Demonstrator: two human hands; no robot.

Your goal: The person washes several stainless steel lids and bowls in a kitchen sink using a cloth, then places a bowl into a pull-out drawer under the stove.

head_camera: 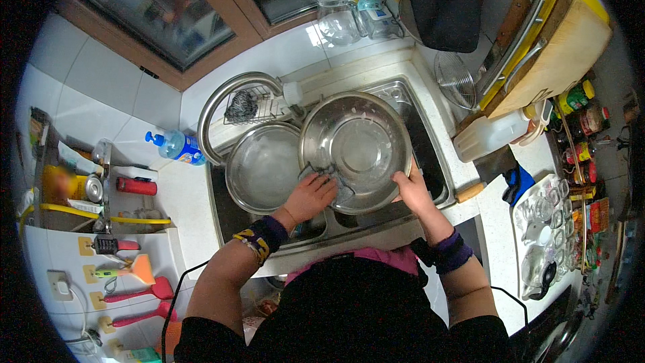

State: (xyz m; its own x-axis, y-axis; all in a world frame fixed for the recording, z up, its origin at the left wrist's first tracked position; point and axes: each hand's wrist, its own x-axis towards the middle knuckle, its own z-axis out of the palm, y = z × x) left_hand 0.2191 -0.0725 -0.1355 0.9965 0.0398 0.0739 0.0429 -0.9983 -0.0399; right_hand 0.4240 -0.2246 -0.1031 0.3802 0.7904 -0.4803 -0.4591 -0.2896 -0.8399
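Observation:
A large stainless steel bowl (375, 121) is tilted over the double sink, its inside facing up with white flecks on the wall. My right hand (412, 186) grips its rim at the lower right, thumb on the inside. My left hand (312, 195) presses a grey cloth (344, 192) against the bowl's lower left rim. Left of it, partly overlapped, a second metal bowl (262, 169) holds cloudy, sudsy water in the left basin. The curved metal faucet (205, 116) arches beside that bowl. A dark scouring pad (241, 107) lies in a wire rack (267, 111) behind.
A blue pump bottle (179, 147) stands left of the sink. A glass pitcher (336, 20) is on the back ledge. At right are a wooden cutting board (559, 55), a plastic jug (491, 133), a wooden handle (470, 192) at the sink's edge and glassware (546, 212) on a tray.

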